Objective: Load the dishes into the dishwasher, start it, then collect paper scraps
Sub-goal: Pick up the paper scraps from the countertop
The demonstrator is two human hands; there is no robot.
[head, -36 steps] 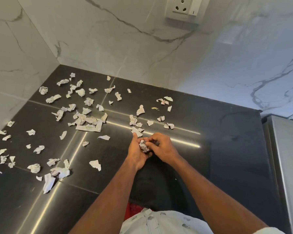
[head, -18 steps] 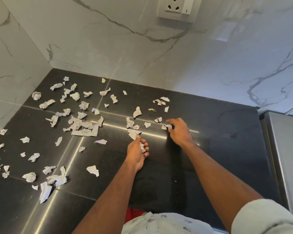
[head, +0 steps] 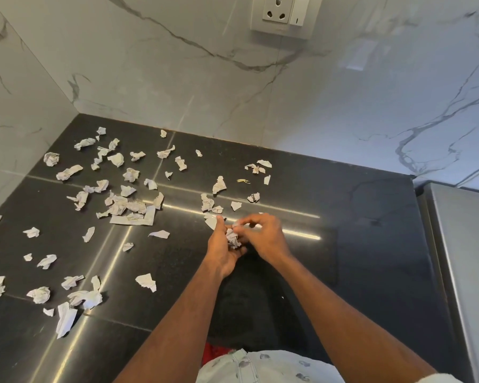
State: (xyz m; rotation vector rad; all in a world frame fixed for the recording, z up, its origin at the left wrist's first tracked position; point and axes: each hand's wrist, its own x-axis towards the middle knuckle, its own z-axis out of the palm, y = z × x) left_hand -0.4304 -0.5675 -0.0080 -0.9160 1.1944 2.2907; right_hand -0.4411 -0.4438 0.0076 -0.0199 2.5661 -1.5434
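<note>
Left hand (head: 223,251) cupped palm-up at frame centre, holding a wad of paper scraps (head: 232,239). Right hand (head: 262,234) pinches a scrap into that wad; half a second ago it was reaching out to a scrap on the desk (head: 357,217). More loose scraps (head: 127,205) litter the desk's left and centre. No readable writing.

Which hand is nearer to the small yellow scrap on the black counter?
The right hand. It is just below the small yellow scrap; the left hand, cupping collected paper scraps, sits lower and further left.
</note>
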